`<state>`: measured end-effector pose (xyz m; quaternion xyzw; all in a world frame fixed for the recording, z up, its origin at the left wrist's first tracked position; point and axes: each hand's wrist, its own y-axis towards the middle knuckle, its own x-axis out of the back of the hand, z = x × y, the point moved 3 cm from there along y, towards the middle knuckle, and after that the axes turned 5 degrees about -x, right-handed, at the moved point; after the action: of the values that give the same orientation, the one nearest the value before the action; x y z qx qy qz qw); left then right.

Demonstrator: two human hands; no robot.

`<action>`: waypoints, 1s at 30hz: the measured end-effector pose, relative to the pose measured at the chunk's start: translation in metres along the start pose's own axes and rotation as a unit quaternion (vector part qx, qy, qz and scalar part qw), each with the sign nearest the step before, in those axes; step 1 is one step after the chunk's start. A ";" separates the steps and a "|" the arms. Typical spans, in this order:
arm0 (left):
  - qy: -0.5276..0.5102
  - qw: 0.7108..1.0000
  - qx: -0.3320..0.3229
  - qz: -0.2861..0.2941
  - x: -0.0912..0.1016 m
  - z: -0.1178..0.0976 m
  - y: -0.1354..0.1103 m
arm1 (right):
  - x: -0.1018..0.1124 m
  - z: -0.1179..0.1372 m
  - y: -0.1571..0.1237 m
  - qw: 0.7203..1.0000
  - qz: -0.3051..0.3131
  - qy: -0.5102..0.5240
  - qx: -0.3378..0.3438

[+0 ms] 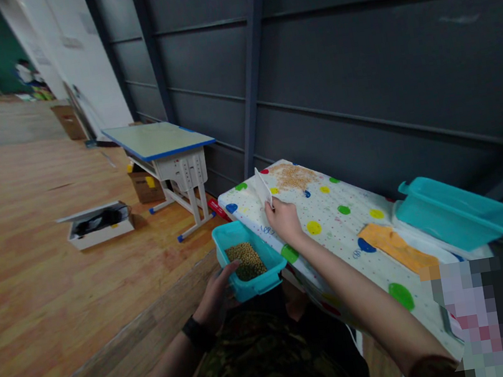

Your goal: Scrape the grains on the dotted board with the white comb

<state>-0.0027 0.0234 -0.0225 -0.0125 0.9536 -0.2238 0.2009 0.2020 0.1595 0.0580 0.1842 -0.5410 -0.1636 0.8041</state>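
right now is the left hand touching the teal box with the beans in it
Touching. The head view shows the left hand against the near left side of the teal box, thumb reaching over its rim.

Desk [162,140] — blue-edged; open white box [103,236]

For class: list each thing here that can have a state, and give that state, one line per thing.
Turquoise tub: uncovered, partly filled with grains
Left hand: gripping the tub's side
Right hand: pinching a card
White card: held up, tilted
Tan grains: scattered on the patterned table
Orange cloth: laid out
Turquoise piece at right: tilted; tub or lid unclear
White floor box: open, lid raised
Desk: upright
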 end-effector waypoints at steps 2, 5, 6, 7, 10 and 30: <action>-0.002 1.000 0.000 0.000 0.000 -0.001 -0.001 | 0.005 -0.005 0.005 1.000 -0.008 0.009 -0.016; -0.002 1.000 -0.001 -0.002 0.000 -0.002 -0.001 | 0.021 -0.022 0.008 0.998 -0.043 0.020 -0.044; -0.001 1.000 -0.001 -0.005 0.000 -0.002 0.000 | 0.027 -0.028 0.007 0.997 -0.056 0.021 -0.049; -0.001 1.000 -0.001 -0.007 0.000 -0.002 0.001 | 0.033 -0.033 0.004 0.996 -0.067 0.020 -0.051; -0.007 1.000 0.007 0.000 0.000 0.000 0.002 | 0.045 -0.038 -0.016 0.997 -0.077 0.021 -0.019; 0.007 1.000 0.008 -0.003 0.000 0.003 -0.001 | 0.139 -0.008 0.092 0.959 0.179 -0.141 0.168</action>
<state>-0.0014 0.0212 -0.0248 -0.0120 0.9532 -0.2320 0.1937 0.2653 0.1769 0.2115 0.1916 -0.6927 0.0520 0.6933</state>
